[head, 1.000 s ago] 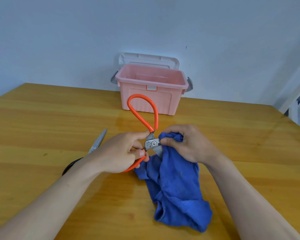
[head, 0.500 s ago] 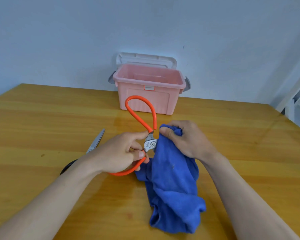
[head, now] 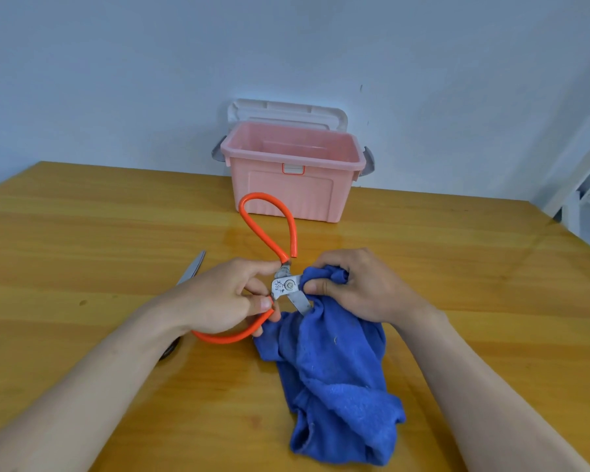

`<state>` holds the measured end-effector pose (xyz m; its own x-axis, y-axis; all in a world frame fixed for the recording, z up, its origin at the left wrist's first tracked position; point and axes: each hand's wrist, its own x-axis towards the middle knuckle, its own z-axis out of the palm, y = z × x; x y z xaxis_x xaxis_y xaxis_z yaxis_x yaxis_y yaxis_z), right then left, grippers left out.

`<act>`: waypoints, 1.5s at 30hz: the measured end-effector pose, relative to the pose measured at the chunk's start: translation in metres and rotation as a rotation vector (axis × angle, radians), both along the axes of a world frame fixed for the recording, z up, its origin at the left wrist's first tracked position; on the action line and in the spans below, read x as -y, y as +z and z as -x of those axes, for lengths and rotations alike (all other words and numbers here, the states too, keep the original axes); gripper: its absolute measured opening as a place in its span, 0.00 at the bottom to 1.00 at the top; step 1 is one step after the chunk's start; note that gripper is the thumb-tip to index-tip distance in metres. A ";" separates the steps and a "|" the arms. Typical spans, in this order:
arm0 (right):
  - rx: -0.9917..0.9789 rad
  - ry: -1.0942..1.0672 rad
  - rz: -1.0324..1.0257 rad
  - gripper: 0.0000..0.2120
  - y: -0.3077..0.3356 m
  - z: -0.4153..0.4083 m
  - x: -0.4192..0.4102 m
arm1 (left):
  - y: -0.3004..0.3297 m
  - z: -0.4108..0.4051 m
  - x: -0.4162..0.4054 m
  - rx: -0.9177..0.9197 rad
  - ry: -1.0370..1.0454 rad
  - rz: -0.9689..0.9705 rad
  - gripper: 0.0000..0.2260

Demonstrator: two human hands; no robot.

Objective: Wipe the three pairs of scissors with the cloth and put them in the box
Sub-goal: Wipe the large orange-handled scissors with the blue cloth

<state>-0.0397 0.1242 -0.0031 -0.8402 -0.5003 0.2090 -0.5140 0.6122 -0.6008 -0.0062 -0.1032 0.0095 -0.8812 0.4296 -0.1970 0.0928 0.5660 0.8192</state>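
While the left hand (head: 225, 298) grips orange-handled steel scissors (head: 268, 240) mid-frame, the right hand (head: 358, 284) pinches a crumpled blue terry cloth (head: 338, 376) round their blades.

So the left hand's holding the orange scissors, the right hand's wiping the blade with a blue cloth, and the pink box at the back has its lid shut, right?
Not quite: the box is open, its lid tipped back behind it, as the head view shows. The rest holds: the left hand grips the orange scissors and the right hand presses the blue cloth to the blade.
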 end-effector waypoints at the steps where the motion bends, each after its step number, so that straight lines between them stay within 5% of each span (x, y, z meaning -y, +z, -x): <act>1: 0.003 0.002 0.003 0.06 0.000 0.000 0.000 | 0.001 -0.001 0.000 -0.001 0.006 0.000 0.27; 12: -0.095 -0.059 0.039 0.14 -0.003 -0.003 0.008 | 0.003 -0.003 -0.003 -0.075 0.018 0.069 0.26; 17: 0.161 0.027 0.040 0.07 0.011 -0.001 -0.003 | 0.007 -0.003 0.003 -0.044 -0.015 0.053 0.27; 21: 0.172 0.009 0.063 0.03 0.011 -0.003 -0.003 | 0.006 -0.004 -0.001 -0.043 -0.004 0.052 0.27; 29: -0.012 -0.077 0.078 0.24 0.005 -0.004 0.008 | 0.007 -0.002 0.002 -0.045 -0.012 0.049 0.26; 35: 0.217 -0.023 0.059 0.08 0.010 -0.004 -0.002 | 0.004 -0.003 0.003 -0.003 -0.012 0.037 0.27; 40: 0.045 -0.089 0.112 0.13 0.001 -0.006 0.009 | 0.003 0.000 0.000 -0.034 -0.001 0.033 0.27; 45: 0.214 0.025 0.109 0.07 0.014 -0.005 -0.006 | 0.008 -0.001 0.007 -0.027 -0.017 0.046 0.27</act>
